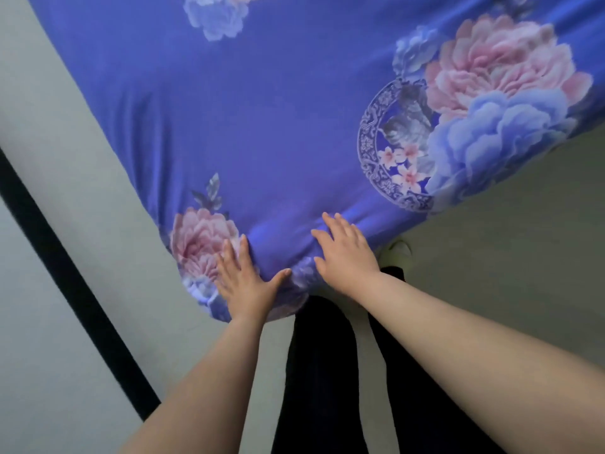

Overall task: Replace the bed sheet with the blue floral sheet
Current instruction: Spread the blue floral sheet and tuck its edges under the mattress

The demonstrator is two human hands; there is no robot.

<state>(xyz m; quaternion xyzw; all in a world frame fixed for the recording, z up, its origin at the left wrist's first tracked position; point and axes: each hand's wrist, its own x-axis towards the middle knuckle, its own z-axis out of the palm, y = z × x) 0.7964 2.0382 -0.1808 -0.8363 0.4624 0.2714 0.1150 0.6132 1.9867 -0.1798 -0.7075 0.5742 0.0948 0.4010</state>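
Hands: both lie flat with fingers straight and spread on the near corner of the bed, gripping nothing; the left hand (244, 283) presses just left of the corner, the right hand (345, 257) just right of it, probably to smooth the cloth and seat it over the corner.
Blue floral sheet (262, 109): already spread over the bed, running from the near corner to the far edge of view, mostly taut, with a few creases bunched under the hands.
Floor (507, 224): pale and plain on both sides of the bed.
Dark strip (65, 280): crosses the floor at the left.
Legs (320, 371): dark trousers, near the corner.
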